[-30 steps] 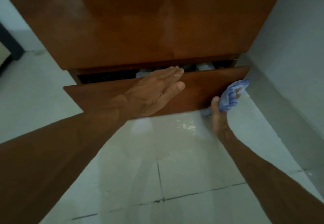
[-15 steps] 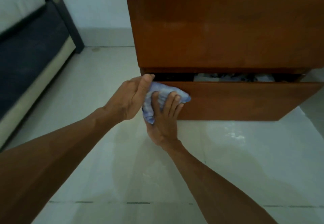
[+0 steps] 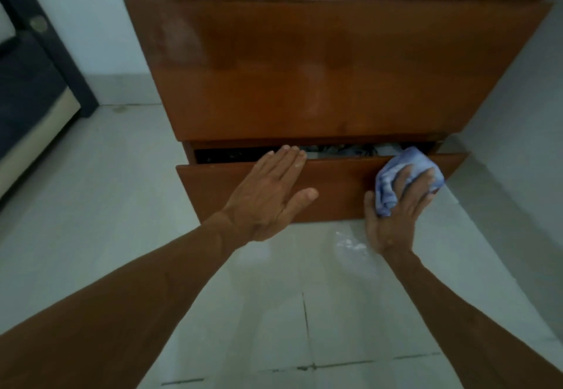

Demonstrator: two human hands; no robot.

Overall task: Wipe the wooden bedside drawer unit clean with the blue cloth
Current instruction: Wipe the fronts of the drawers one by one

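Your left hand (image 3: pixel 268 196) lies flat on the bottom drawer front (image 3: pixel 335 189), fingertips at its top edge. To its right, your right hand (image 3: pixel 396 215) presses the bunched blue cloth (image 3: pixel 408 172) against the same front. Drawer partly open.

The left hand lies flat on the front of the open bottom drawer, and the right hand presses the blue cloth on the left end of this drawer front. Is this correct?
Not quite. The head view shows the right hand pressing the blue cloth on the right end of the drawer front, not the left end. The left hand does lie flat on it.
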